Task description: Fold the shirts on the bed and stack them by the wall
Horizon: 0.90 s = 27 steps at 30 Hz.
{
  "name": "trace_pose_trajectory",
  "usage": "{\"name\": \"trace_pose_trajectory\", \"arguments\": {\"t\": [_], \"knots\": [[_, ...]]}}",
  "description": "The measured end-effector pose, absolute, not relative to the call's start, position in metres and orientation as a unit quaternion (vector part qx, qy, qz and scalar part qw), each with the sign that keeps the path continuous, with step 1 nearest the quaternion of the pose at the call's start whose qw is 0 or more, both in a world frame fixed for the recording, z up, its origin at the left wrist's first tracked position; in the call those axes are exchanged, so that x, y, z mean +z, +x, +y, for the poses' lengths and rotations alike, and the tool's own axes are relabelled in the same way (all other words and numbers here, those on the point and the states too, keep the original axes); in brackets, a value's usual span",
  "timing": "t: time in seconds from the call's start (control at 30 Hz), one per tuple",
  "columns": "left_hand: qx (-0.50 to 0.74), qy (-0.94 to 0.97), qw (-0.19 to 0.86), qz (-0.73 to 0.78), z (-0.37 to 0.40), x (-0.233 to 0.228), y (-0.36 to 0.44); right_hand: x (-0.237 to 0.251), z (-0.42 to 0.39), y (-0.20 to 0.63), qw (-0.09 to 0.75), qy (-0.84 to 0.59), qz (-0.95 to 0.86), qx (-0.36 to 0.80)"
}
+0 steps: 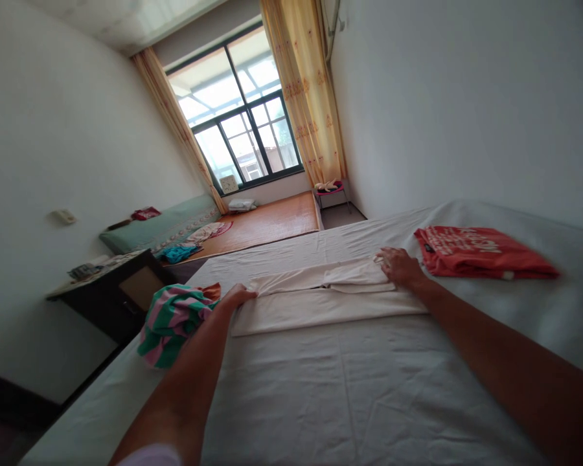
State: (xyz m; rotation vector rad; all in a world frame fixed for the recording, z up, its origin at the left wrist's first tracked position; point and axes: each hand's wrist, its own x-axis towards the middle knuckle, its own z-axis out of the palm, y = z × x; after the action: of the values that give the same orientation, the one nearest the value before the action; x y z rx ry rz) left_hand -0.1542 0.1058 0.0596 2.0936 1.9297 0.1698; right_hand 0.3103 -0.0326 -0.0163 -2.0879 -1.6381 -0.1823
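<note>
Head-camera view down a bed, near to far. Two bare forearms reach forward over the pale grey, lightly creased bed sheet (320, 401). The left hand (237, 297) rests palm-down, fingers closed flat on the near-left end of a cream-white cloth garment folded into a long narrow band (320, 304); whether any fabric is pinched under the fingers cannot be told. The right hand (399, 266) lies at the opposite end, fingers curled down onto the upper fold, pressing rather than visibly gripping.

The band lies across the middle of the bed, between the two hands. Judged from its soft folds and thin edges, it is light, limp and not fragile; it will sag if lifted at one point, so the two ends or the folded edge seem the sound places to take hold.

Just beside the left hand sits a crumpled green, pink and white striped garment (172, 323); just beyond the right hand lies a folded red shirt with white lettering (480, 252).

The mattress gives a broad, yielding surface. Farther off: a dark wooden cabinet (121, 298) at left, a low platform with a green mat (160, 230), a dark-framed window (238, 123) with yellow patterned curtains (306, 90), and white walls.
</note>
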Motion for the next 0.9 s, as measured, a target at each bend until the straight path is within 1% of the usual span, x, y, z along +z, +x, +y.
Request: {"name": "trace_pose_trajectory", "arguments": {"t": [0.1, 0.2, 0.33, 0.43, 0.63, 0.8, 0.9], "knots": [[0.026, 0.741, 0.123, 0.660, 0.103, 0.066, -0.147, -0.014, -0.033, 0.323, 0.275, -0.763, -0.581, -0.071], [0.023, 0.761, 0.070, 0.645, 0.103, 0.077, -0.132, -0.016, -0.030, 0.334, 0.304, -0.758, -0.573, -0.074], [0.026, 0.794, 0.010, 0.608, 0.097, 0.088, -0.095, -0.022, -0.025, 0.341, 0.307, -0.747, -0.587, -0.055], [0.010, 0.813, 0.000, 0.582, 0.092, 0.086, -0.060, -0.023, -0.026, 0.340, 0.302, -0.739, -0.600, -0.048], [-0.018, 0.823, 0.045, 0.565, 0.080, 0.067, -0.001, -0.020, -0.032, 0.338, 0.286, -0.723, -0.626, -0.058], [0.004, 0.806, 0.170, 0.566, 0.068, 0.056, 0.018, -0.018, -0.034, 0.339, 0.266, -0.728, -0.631, -0.035], [0.041, 0.820, 0.192, 0.538, 0.069, 0.059, 0.016, -0.018, -0.036, 0.337, 0.257, -0.731, -0.632, -0.024]]}}
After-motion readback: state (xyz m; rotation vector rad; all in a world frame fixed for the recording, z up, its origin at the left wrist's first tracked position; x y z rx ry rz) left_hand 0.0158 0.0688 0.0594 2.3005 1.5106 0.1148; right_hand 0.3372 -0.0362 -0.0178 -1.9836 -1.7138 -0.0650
